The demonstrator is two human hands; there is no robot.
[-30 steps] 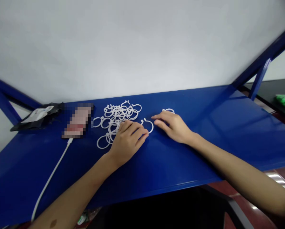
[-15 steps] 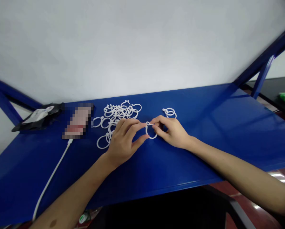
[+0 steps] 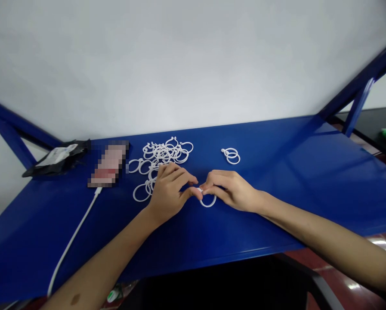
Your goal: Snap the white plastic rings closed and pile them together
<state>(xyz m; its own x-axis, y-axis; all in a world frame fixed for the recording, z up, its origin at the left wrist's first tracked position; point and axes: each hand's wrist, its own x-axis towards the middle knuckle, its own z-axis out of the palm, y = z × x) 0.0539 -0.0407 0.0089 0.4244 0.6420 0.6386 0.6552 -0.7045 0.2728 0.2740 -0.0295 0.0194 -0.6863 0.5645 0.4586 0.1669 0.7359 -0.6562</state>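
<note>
A white plastic ring (image 3: 208,205) with a small loop at its top is pinched between my two hands over the blue table. My left hand (image 3: 171,189) grips its top left with thumb and fingertips, and my right hand (image 3: 226,189) grips the top from the other side. Fingers hide the ring's upper part; its lower curve shows below them. Several more white rings (image 3: 162,153) lie in a tangled pile behind and left of my left hand, some with open ends. Two white rings (image 3: 233,156) overlap on the table behind my right hand.
A blurred-out phone (image 3: 110,163) with a white cable (image 3: 73,241) lies on the left of the blue table (image 3: 276,150). Beyond it is a black plastic packet (image 3: 57,157). Blue frame bars (image 3: 359,103) and a pale wall bound the table.
Both hands have come lower and nearer the table's front edge with the ring. My left fingers have moved in to its top, where both hands now pinch close together.
</note>
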